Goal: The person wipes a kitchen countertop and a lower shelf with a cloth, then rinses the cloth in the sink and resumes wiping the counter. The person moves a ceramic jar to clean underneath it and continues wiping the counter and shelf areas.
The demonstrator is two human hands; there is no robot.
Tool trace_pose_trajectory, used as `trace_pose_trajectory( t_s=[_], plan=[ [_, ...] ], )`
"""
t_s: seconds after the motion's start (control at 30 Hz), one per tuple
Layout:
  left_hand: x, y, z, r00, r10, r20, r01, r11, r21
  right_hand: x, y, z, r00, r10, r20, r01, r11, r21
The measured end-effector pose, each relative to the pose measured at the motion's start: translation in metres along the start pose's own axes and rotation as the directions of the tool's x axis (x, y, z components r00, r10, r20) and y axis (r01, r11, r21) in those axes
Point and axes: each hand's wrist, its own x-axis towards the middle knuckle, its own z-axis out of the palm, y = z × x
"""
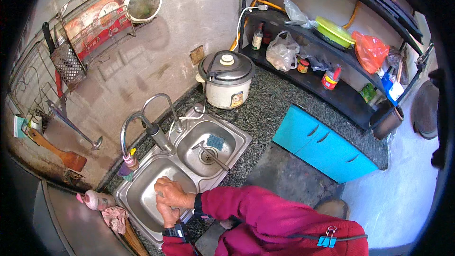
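Over the larger basin (142, 199) of a stainless-steel double sink, my right hand (174, 192) and my left hand (167, 214) are pressed together. My right hand lies over the left, fingers bent. Whether anything is between the palms is hidden. A curved faucet (164, 140) arches over this basin, a pink piece (131, 162) at its spout. In the smaller basin (227, 153) beside it, a metal-handled tool (215, 157) leans across the drain, next to a blue-green scouring pad (215, 142).
A rice cooker (227, 89) stands on the granite counter (266, 89) behind the sink. Left of the sink are a pink-capped bottle (96, 200) and a pink cloth (115, 219). Utensils and a strainer (143, 4) hang on the wall. A black shelf (312, 92) holds bags and jars.
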Motion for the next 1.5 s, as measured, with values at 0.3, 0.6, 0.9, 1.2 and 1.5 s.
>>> trace_pose_trajectory(
  t_s=[0.3,0.6,0.9,1.2,1.5],
  plan=[
    [0.006,0.027,-0.031,0.982,0.12,0.147,-0.166,0.918,0.36,0.007,0.014,0.006,0.966,-0.102,0.238,0.085,0.993,0.082],
    [-0.027,0.025,0.004,0.992,-0.002,-0.125,0.025,0.982,0.189,-0.038,0.029,-0.009,0.586,0.474,0.657,-0.806,0.424,0.412],
    [-0.052,-0.008,0.058,0.948,0.303,0.094,-0.294,0.732,0.614,-0.051,0.051,-0.091,0.939,0.248,0.239,-0.335,0.814,0.475],
    [-0.054,-0.099,0.236,0.952,-0.136,0.274,0.095,0.983,0.156,-0.111,0.103,-0.333,0.781,0.502,0.373,-0.617,0.52,0.591],
    [-0.047,-0.189,0.354,0.885,-0.35,0.307,0.176,0.862,0.475,-0.174,0.134,-0.494,0.753,0.658,-0.004,-0.652,0.747,0.129]
  ],
)
